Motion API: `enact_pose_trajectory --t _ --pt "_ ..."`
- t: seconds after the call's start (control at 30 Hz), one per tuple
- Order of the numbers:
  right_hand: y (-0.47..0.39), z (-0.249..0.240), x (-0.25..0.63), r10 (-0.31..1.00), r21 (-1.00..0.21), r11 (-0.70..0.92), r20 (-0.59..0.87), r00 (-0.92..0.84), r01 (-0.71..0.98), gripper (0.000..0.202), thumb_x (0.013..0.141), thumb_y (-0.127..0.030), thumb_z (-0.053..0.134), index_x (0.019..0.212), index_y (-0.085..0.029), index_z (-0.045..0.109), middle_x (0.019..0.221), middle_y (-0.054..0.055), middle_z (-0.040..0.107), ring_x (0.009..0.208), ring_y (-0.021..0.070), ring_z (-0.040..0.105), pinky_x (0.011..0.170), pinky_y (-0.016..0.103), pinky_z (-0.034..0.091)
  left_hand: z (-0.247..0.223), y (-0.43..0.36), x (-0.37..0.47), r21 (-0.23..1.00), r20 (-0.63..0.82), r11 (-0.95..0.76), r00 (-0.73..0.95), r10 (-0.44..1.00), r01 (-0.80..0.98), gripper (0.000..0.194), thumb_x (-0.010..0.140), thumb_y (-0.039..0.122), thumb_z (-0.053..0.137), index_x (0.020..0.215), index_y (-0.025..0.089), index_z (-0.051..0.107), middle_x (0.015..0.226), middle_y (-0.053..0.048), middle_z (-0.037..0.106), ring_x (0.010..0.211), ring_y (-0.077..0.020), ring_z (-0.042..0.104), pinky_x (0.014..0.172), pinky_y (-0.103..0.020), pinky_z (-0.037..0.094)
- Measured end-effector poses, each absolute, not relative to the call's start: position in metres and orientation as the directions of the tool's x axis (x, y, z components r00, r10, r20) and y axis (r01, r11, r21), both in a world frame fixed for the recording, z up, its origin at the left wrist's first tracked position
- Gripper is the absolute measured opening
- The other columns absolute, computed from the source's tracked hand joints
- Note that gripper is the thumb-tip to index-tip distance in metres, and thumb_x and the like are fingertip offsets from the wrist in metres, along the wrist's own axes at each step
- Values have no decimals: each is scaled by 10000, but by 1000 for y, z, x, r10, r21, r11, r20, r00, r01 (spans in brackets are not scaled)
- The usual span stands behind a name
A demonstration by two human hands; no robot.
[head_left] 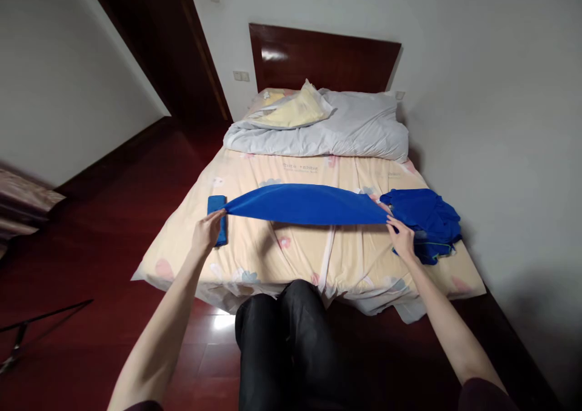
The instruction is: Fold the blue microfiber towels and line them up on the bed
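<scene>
A blue cloth (309, 205) is stretched wide above the bed, its lower edge nearly straight and its upper edge bowed. My left hand (210, 229) pinches its left corner, and my right hand (402, 236) pinches the right one. Just behind my left hand lies a small folded blue cloth (217, 203), partly covered by that hand. Beside my right hand, a loose heap of blue cloths (425, 214) lies near the bed's right edge; a thin yellow-green trim shows on it.
The bed (300, 253) has a pale floral sheet. A grey-white quilt (364, 120) and a yellow pillow or cloth (297, 108) lie towards the dark wooden headboard (322, 59). A wall stands close on the right. A thin black stand (20, 335) is on the floor at left.
</scene>
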State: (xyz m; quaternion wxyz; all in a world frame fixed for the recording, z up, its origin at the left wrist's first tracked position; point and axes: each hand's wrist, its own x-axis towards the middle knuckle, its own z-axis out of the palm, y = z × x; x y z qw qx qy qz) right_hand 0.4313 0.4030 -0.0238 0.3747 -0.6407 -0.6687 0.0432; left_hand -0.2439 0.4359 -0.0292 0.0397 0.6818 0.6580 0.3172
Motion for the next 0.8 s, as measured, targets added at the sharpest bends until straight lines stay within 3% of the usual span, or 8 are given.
enact_pose_trajectory --t 0.17,0.33,0.43,0.63,0.8 --pt "370 -104 414 972 -621 38 206 117 783 241 964 -264 532 985 -171 754 1311 190 738 1179 291 731 1098 420 546 -114 407 -246 462 128 -60 1 992 885 447 942 178 411 1234 125 744 1316 -146 740 1173 -275 719 1074 -385 541" --pt "346 -160 413 988 -570 -56 85 127 820 251 908 -199 534 933 -146 778 1222 197 771 1146 309 732 1105 496 534 -166 383 -248 403 -6 -16 20 1000 915 418 913 180 433 1127 123 787 1286 -158 750 1275 -308 656 1098 -393 518" --pt "339 -170 421 992 -505 -30 94 89 862 282 935 -198 509 944 -147 786 1203 193 772 1167 312 699 1116 501 517 -171 380 -247 352 30 -56 48 998 934 398 889 193 456 1080 137 801 1245 -152 765 1322 -328 600 1128 -402 487" --pt "318 -158 429 998 -382 7 67 21 924 350 1024 -239 429 1036 -162 771 1207 170 752 1210 281 644 1114 414 494 -159 378 -252 300 -9 -133 142 990 945 418 858 174 440 1030 116 816 1071 -196 788 1079 -354 666 956 -439 555" --pt "294 -141 437 993 -142 -10 -119 -7 990 303 993 -156 460 1038 -162 759 1139 140 752 1147 277 641 1054 404 472 -155 362 -269 280 -167 -239 292 942 930 421 798 119 457 1005 198 814 1062 -128 800 1024 -287 707 921 -382 577"
